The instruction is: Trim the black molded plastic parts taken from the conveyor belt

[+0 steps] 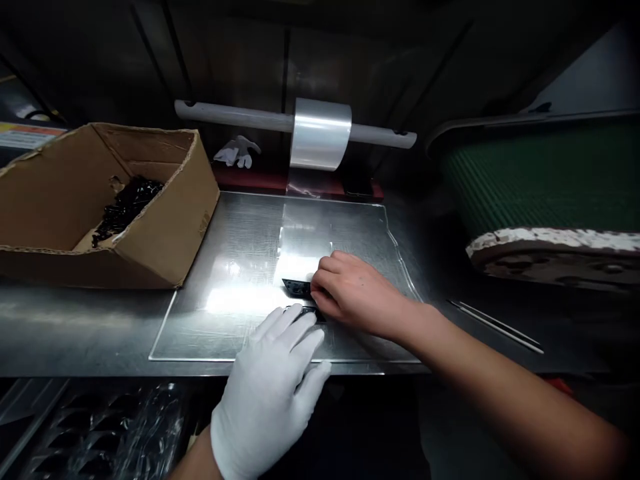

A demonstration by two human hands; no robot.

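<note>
My right hand [350, 290], bare, has its fingers curled and pinched on the right end of a small, flat black plastic part [296, 288] with a pointed left end. That part is over a clear sheet [240, 227] on the metal bench. Nearer to me, a second black part [315, 313] lies on the sheet, partly hidden by fingertips. My left hand [275, 387], in a white glove, reaches over it with fingers stretched out and fingertips touching it. A strip of clear film [306, 220] runs under the parts from a roll [323, 133] behind.
An open cardboard box [165, 227] with black parts [127, 207] stands at left. A white glove [237, 152] lies at the back. On the right are a green belt conveyor [545, 180] and thin white sticks [500, 327]. Clear trays [100, 433] sit below the bench edge.
</note>
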